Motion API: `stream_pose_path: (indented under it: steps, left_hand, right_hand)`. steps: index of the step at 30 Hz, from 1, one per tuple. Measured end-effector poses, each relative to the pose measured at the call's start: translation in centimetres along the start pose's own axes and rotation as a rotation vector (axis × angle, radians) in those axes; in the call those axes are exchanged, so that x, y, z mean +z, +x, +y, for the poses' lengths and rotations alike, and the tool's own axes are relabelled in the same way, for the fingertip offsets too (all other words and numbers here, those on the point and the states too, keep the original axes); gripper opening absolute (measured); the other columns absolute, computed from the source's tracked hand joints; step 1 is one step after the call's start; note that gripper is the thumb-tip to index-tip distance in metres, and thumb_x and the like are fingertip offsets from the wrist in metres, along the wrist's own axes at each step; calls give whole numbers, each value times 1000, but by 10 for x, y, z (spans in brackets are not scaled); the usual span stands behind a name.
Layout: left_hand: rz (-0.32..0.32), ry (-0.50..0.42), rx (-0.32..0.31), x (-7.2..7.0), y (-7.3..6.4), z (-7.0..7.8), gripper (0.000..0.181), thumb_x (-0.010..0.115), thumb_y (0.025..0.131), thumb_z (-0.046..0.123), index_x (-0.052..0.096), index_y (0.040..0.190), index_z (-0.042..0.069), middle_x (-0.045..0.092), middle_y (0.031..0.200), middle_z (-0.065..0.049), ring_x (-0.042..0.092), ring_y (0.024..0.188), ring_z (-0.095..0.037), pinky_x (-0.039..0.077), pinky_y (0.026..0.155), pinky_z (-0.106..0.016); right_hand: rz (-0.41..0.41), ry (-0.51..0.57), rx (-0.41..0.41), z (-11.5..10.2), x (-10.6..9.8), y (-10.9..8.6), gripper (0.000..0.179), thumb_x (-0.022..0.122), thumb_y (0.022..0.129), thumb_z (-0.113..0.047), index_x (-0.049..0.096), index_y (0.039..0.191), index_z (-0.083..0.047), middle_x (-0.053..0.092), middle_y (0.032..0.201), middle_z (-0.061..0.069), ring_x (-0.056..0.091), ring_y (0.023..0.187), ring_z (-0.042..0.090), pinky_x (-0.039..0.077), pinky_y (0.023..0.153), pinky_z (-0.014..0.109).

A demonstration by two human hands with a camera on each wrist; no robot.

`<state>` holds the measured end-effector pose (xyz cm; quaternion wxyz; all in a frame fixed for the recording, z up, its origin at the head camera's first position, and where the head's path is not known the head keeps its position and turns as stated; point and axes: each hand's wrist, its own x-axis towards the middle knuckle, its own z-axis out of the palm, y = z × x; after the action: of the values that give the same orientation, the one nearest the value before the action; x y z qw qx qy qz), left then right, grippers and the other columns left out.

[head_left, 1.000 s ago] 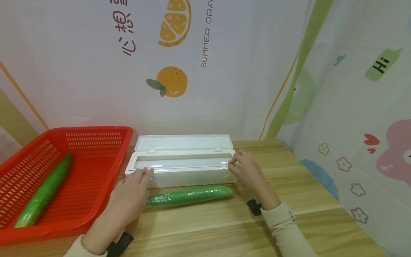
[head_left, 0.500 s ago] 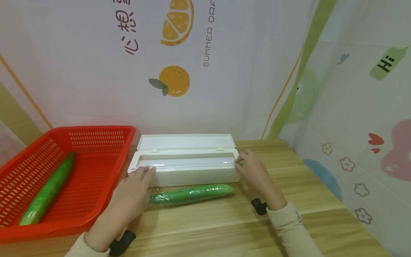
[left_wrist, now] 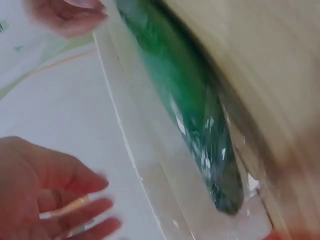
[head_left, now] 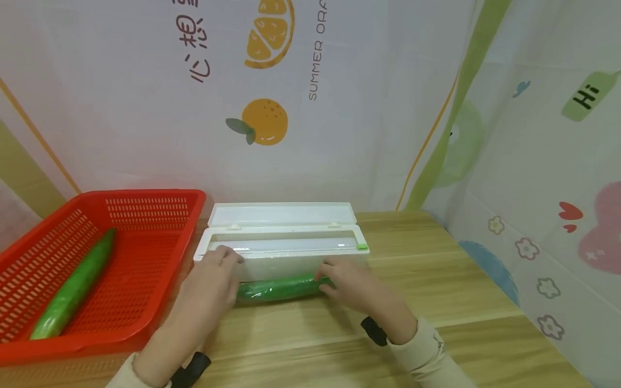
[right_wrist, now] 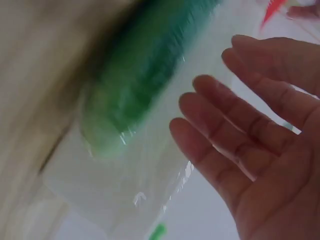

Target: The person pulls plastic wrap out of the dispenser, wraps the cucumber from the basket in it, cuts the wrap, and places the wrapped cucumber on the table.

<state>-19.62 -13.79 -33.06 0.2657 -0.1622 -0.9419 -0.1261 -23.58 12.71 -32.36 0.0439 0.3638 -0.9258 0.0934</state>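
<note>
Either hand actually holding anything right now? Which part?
Nothing is gripped. The right hand is open, fingers extended at the right end of the wrapped cucumber. The left hand is open at the white film box, at its front left edge.

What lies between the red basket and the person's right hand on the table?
In the head view, between the red basket and the right hand lie the left hand, at the white film box, and the wrapped cucumber.

My head view looks forward and down across the wooden table (head_left: 475, 323) toward the wall. Both wrist views sit very close and blurred. All three share the wrapped cucumber (head_left: 278, 288) (left_wrist: 190, 120) (right_wrist: 145, 75) beside the white box (head_left: 286, 253).
</note>
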Motion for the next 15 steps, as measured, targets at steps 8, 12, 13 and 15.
stream_pose_path:
  steps: [8,12,13,15]
  left_hand:
    - [-103,17,100,21,-9,13,27,68,72,4,67,99,5,61,94,-4,61,87,-22,52,67,-36]
    - [-79,62,116,27,-11,11,30,72,71,6,66,100,3,59,93,-5,59,88,-23,52,69,-37]
    - [-83,59,114,27,-11,11,29,73,72,7,66,100,3,59,93,-6,58,88,-23,52,71,-37]
    - [-90,42,112,28,-10,9,27,73,73,7,66,99,3,58,93,-5,57,89,-23,51,74,-37]
  right_hand:
    - [14,-96,23,-7,13,2,23,66,86,-15,63,107,-5,56,103,3,55,89,13,49,77,26]
    - [33,-155,37,-7,16,2,29,67,85,-17,62,110,-3,57,106,4,55,95,16,48,83,30]
    - [37,-170,36,-6,16,3,30,68,85,-17,62,110,-3,57,106,5,54,95,16,48,83,30]
    - [45,-184,35,-5,18,3,31,69,83,-18,62,109,-2,56,103,5,53,93,16,47,82,30]
